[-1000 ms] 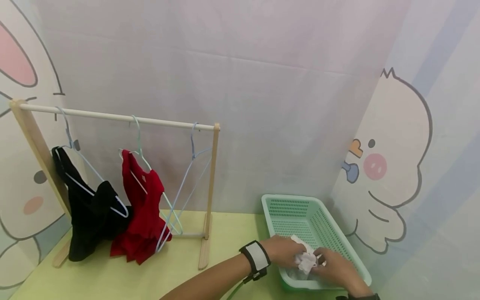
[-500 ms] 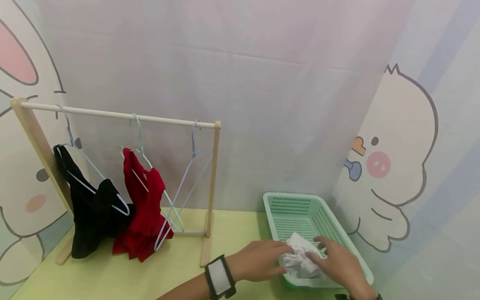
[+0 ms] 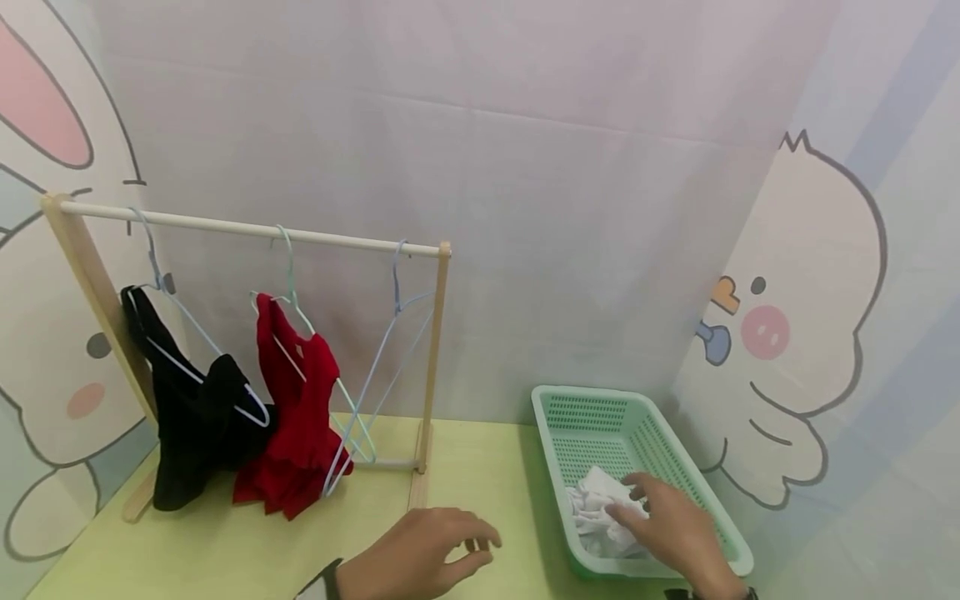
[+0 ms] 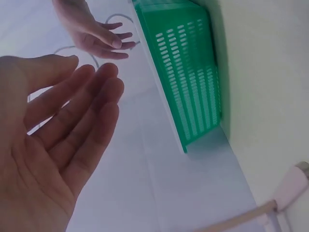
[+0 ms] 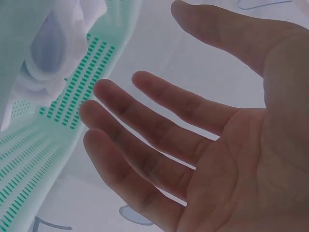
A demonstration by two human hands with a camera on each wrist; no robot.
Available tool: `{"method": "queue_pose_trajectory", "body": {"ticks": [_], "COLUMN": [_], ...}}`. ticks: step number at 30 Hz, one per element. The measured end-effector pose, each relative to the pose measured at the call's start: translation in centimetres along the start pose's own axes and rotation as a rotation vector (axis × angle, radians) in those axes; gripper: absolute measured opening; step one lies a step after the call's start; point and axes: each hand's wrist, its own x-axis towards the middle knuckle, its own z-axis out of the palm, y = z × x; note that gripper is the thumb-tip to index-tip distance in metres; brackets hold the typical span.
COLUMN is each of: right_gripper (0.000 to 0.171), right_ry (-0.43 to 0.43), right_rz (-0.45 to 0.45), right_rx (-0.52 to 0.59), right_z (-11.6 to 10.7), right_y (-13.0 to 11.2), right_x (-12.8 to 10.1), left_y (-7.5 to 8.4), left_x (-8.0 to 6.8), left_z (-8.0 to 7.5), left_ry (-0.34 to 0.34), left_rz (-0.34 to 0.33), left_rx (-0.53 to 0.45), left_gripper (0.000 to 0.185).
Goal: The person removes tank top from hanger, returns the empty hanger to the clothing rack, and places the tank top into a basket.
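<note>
A crumpled white cloth (image 3: 600, 517) lies in the front part of the green plastic basket (image 3: 551, 450); its garment kind cannot be told. My right hand (image 3: 675, 525) hovers over the basket beside the cloth, and in the right wrist view its fingers (image 5: 149, 121) are spread and hold nothing. Left of the basket, over the table, my left hand (image 3: 420, 550) is apart from everything, its fingers loosely bent. The left wrist view shows that palm bare, with the basket's slotted side (image 4: 183, 77) beyond the fingertips.
A wooden clothes rack (image 3: 438, 358) stands on the yellow table (image 3: 480, 467) at left. From its rail hang a black garment (image 3: 187, 417), a red garment (image 3: 296, 408) and a bare blue hanger (image 3: 375, 358). A cartoon-printed curtain (image 3: 562, 208) closes the back and sides.
Both hands have let go of the white cloth, which now lies in the basket. My left hand has moved left, out of the basket; my right hand has stayed above it with fingers spreading.
</note>
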Motion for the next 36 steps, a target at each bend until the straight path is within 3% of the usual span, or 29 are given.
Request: {"method": "queue_pose_trajectory", "body": {"ticks": [7, 14, 18, 22, 26, 30, 36], "right_gripper": [0.051, 0.050, 0.047, 0.049, 0.049, 0.049, 0.051], "right_ry": [0.000, -0.021, -0.018, -0.023, -0.030, -0.028, -0.027], "right_rz": [-0.011, 0.002, -0.007, 0.001, 0.014, 0.013, -0.002], "right_rx": [0.020, 0.024, 0.023, 0.010, 0.002, -0.004, -0.010], "right_z": [0.6, 1.4, 1.6, 1.8, 1.8, 2.0, 2.4], "right_y": [-0.4, -0.3, -0.4, -0.6, -0.8, -0.8, -0.7], "right_x": [0.0, 0.4, 0.5, 0.5, 0.5, 0.4, 0.4], "left_y": [0.6, 1.0, 1.0, 1.3, 1.8, 2.4, 3.8], "left_x": [-4.4, -7.5, -8.9, -10.3, -11.6, -12.0, -10.7], "left_z": [-2.2, -4.5, -6.0, -7.0, -7.9, -9.7, -14.4], "left_ry": [-0.018, -0.044, -0.112, -0.100, 0.027, 0.185, 0.441], "left_rz": [-0.220, -0.331, -0.452, -0.458, -0.381, -0.402, -0.551], "left_rx": [-0.192, -0.185, -0.220, -0.246, -0.205, -0.132, 0.051], "left_gripper": [0.016, 0.017, 0.018, 0.016, 0.012, 0.011, 0.017]}}
